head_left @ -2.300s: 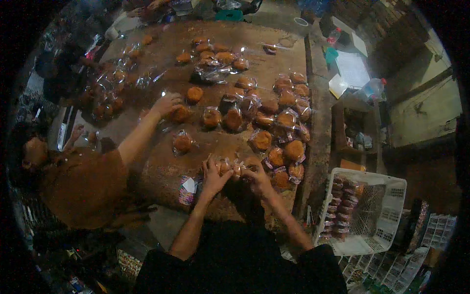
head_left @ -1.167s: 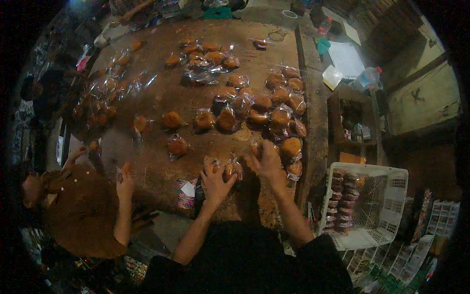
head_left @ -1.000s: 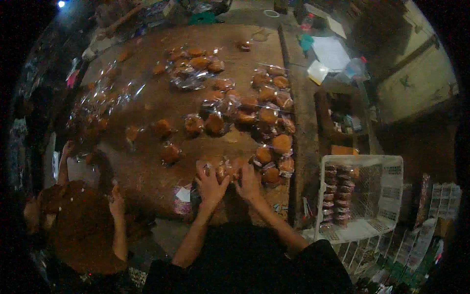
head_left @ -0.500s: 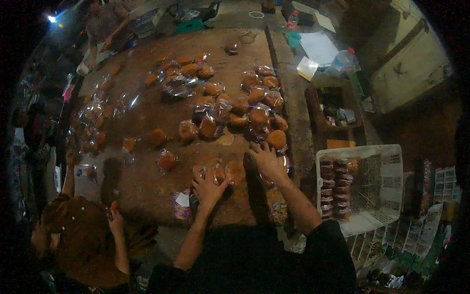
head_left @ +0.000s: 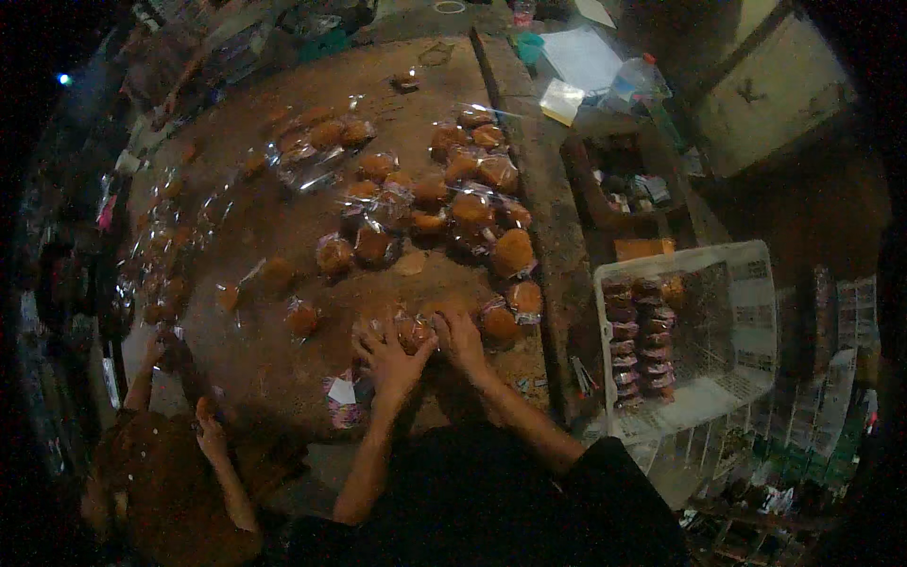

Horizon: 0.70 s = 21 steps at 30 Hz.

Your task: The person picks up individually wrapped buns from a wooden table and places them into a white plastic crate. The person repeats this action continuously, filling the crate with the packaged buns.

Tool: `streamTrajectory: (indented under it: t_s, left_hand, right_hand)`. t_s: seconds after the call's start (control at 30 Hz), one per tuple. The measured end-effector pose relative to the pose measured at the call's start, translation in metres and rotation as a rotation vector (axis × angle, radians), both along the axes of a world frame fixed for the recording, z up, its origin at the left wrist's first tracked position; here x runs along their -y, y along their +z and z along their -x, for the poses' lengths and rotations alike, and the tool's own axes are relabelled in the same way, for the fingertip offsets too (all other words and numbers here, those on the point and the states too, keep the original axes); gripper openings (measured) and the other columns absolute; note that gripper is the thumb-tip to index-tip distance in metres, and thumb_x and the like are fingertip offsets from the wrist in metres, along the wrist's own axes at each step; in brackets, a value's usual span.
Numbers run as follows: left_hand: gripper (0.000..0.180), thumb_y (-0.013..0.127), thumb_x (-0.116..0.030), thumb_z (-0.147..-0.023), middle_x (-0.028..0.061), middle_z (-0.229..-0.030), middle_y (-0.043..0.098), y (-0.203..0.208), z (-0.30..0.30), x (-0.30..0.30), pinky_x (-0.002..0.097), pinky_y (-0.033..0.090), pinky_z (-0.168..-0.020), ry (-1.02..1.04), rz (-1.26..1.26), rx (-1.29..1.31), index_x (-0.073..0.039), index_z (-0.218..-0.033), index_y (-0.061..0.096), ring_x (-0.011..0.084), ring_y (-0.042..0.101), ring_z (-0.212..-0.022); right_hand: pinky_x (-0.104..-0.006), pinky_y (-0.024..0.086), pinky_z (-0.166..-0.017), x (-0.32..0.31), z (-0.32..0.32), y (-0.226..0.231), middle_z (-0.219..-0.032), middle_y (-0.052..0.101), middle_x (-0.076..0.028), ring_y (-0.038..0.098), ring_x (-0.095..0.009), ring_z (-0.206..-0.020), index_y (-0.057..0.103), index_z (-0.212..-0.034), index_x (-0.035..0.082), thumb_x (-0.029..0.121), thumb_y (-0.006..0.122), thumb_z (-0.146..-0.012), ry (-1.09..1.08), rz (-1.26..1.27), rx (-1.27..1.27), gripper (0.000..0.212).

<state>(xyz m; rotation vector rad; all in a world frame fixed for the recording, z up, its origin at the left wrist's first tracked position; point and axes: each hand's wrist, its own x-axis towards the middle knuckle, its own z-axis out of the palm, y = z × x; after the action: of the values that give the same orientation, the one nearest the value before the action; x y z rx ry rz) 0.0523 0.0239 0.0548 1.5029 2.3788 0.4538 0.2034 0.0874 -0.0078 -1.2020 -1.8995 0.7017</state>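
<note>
Near the front edge of the brown wooden table (head_left: 274,378), a bun in clear wrapping (head_left: 414,333) lies between my hands. My left hand (head_left: 392,364) cups it, thumb on one side and spread fingers on the other. At the bun's right side, my right hand (head_left: 461,342) has its fingers stretched out, close to my left thumb; I see nothing held in it. Two more wrapped buns (head_left: 501,321) sit just right of this hand. Ahead lies a loose group of wrapped buns (head_left: 470,210). A colourful packet (head_left: 343,412) with a white slip lies beside my left wrist.
At the right stands a white plastic crate (head_left: 699,414) with stacked packed buns (head_left: 652,335). Farther back are papers (head_left: 576,59), a clear bottle (head_left: 635,77) and a wooden box (head_left: 619,213). A co-worker (head_left: 175,463) sits at the left, hands by the table.
My right hand has moved left from the buns at the table's right side to the bun by my left hand. The whole view has shifted slightly.
</note>
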Motion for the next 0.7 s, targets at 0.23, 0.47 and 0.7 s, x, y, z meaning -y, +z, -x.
streamTrajectory:
  t_s: [0.23, 0.47, 0.7]
  left_hand:
    - [0.106, 0.084, -0.071, -0.077, 0.0227, -0.173, 0.014, 0.023, -0.011, -0.009, 0.0873, 0.031, -0.107, 0.075, 0.144, 0.083, -0.027, -0.163, 0.041, 0.0599, 0.013, -0.153]
    - [0.111, 0.078, -0.077, -0.078, 0.0229, -0.174, 0.014, 0.006, -0.007, -0.007, 0.0900, 0.031, -0.103, 0.082, 0.206, 0.041, -0.026, -0.167, 0.035, 0.0626, 0.012, -0.154]
    - [0.090, 0.082, -0.059, -0.089, 0.0272, -0.158, 0.047, -0.003, 0.057, -0.001, 0.0559, 0.033, -0.122, 0.149, 0.029, 0.384, 0.001, -0.150, 0.052, 0.0474, 0.031, -0.151]
  right_hand:
    - [-0.0485, 0.053, -0.085, 0.000, -0.065, 0.062, -0.110, 0.064, -0.018, 0.064, -0.041, -0.101, 0.068, -0.126, 0.007, 0.014, 0.086, -0.082, -0.128, -0.048, 0.237, 0.048]
    - [-0.0489, 0.051, -0.097, 0.023, -0.058, 0.062, -0.115, 0.067, -0.016, 0.064, -0.039, -0.110, 0.062, -0.137, 0.012, 0.017, 0.082, -0.087, -0.278, 0.069, 0.320, 0.054]
    - [-0.0528, 0.056, -0.088, 0.003, -0.030, 0.070, -0.117, 0.073, -0.024, 0.069, -0.046, -0.107, 0.068, -0.130, 0.013, 0.037, 0.074, -0.097, -0.135, 0.613, 0.186, 0.042]
